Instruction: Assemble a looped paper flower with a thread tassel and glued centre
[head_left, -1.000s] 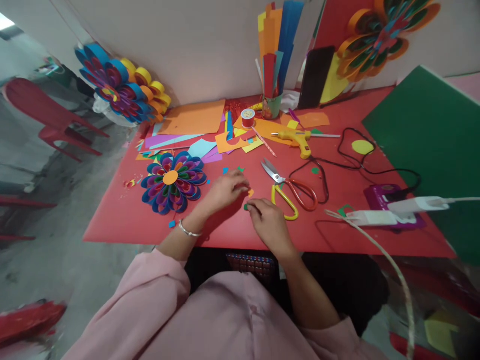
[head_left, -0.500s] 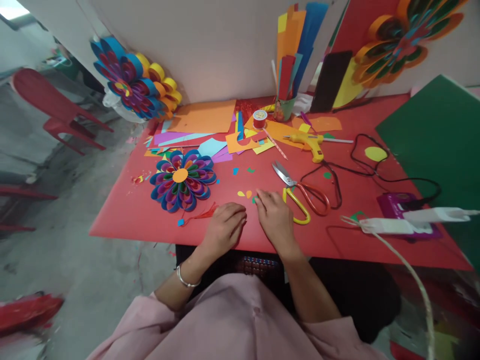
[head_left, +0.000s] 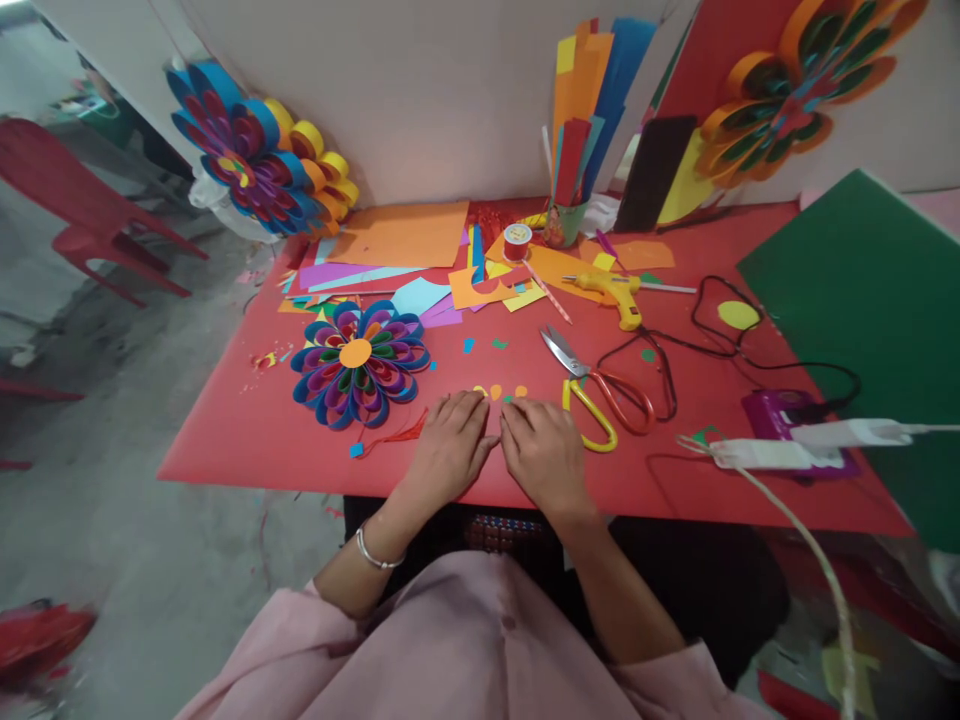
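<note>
My left hand (head_left: 450,450) and my right hand (head_left: 544,455) lie side by side, fingers flat, on the red table (head_left: 247,430) near its front edge. Neither holds anything. Just beyond the fingertips lie small orange paper pieces (head_left: 496,392). A red tassel (head_left: 401,434) lies left of my left hand. A multicoloured paper flower (head_left: 358,362) with an orange centre sits further left. Scissors (head_left: 596,395) with yellow and red handles lie just right of my right hand.
A yellow glue gun (head_left: 615,293), red thread spool (head_left: 517,241) and cup of paper strips (head_left: 566,220) stand behind. Coloured sheets (head_left: 405,235) cover the back left. A green board (head_left: 870,300), black cable (head_left: 750,350) and white power strip (head_left: 757,452) are right. Red chair (head_left: 82,220) stands left.
Both hands drew back from the small paper pieces toward the table's front edge and now rest flat together. The red tassel came into view beside my left hand.
</note>
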